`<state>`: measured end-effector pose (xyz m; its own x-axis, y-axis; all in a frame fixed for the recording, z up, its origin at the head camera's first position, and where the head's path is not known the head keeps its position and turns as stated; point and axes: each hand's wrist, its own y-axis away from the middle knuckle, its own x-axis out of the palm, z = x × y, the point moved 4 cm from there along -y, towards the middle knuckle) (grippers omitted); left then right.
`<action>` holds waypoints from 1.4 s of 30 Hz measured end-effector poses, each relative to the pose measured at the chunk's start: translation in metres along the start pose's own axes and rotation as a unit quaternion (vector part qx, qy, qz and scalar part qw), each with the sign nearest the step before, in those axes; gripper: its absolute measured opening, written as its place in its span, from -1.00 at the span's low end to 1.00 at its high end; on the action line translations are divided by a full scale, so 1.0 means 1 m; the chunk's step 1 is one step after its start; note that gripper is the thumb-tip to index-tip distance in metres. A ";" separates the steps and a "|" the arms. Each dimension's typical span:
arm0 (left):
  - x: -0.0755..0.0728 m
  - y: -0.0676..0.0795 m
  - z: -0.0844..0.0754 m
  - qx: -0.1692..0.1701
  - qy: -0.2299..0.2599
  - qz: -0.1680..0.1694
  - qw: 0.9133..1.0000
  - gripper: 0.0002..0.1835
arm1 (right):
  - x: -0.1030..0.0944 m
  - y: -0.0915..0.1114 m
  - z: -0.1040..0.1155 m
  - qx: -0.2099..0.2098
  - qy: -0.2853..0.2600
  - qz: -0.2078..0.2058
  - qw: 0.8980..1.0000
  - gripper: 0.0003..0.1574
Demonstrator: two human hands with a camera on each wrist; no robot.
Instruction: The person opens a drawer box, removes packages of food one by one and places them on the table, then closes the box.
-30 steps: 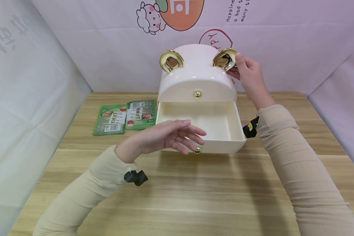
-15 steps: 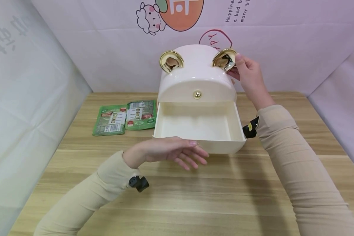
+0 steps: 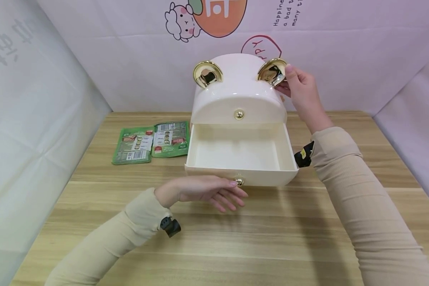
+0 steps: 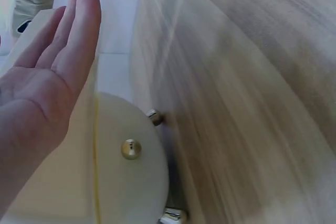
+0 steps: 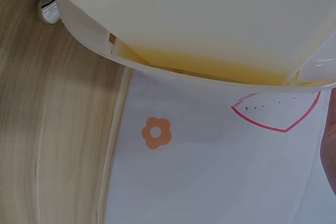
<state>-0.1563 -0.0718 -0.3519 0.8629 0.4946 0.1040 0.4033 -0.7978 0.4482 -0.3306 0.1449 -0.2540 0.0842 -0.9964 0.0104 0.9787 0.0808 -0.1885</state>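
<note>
Drew loosely spread left hand (image 3: 204,189) toward six o'clock, near knob (image 4: 131,149) of open cream drawer (image 3: 268,178), pinching shiny gold ear (image 3: 269,74) with right hand (image 3: 304,94).

Before you, a pale wood-grain table (image 3: 257,246) runs up to a white back wall (image 3: 136,71) printed with a cartoon sheep (image 3: 183,23), an orange shape (image 3: 226,26) and black lettering (image 3: 286,18); a creased left wall (image 3: 46,103) and right wall (image 3: 418,95) flank you.
</note>
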 end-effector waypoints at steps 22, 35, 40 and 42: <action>0.001 -0.013 0.011 -0.026 0.048 -0.054 0.997 -0.39 | -0.001 0.000 -0.001 0.023 -0.029 -0.003 0.999 -0.35; 0.002 -0.014 0.008 -0.035 0.058 -0.056 0.996 -0.41 | 0.000 -0.001 0.000 0.023 -0.035 0.000 0.999 -0.37; -0.002 -0.015 0.006 -0.027 0.069 -0.068 0.995 -0.41 | 0.000 -0.001 0.000 0.025 -0.038 -0.002 0.999 -0.35; -0.005 -0.015 0.005 -0.022 0.073 -0.081 0.994 -0.40 | 0.000 -0.001 0.000 0.027 -0.040 -0.005 0.999 -0.36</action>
<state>-0.1650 -0.0639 -0.3639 0.7337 0.6618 0.1536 0.5161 -0.6900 0.5075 -0.3314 0.1453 -0.2543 0.0877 -0.9921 0.0901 0.9880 0.0751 -0.1347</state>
